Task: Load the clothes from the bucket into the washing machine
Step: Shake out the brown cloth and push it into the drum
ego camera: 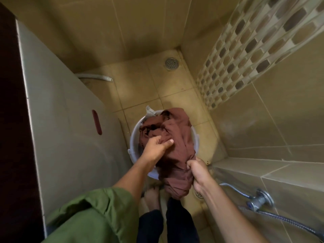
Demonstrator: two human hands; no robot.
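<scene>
Nearest the body, the right hand (197, 171) clenches a bunched fold of the soft, creased maroon garment (175, 137), which drapes over the round white plastic bucket (135, 132). Further out, the left hand (157, 146) pinches the same cloth above the bucket's middle.

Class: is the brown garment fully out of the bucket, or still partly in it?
Partly in. The brown garment bunches inside the bucket rim, while both hands grip it, its lower end hanging over the near rim.
</scene>
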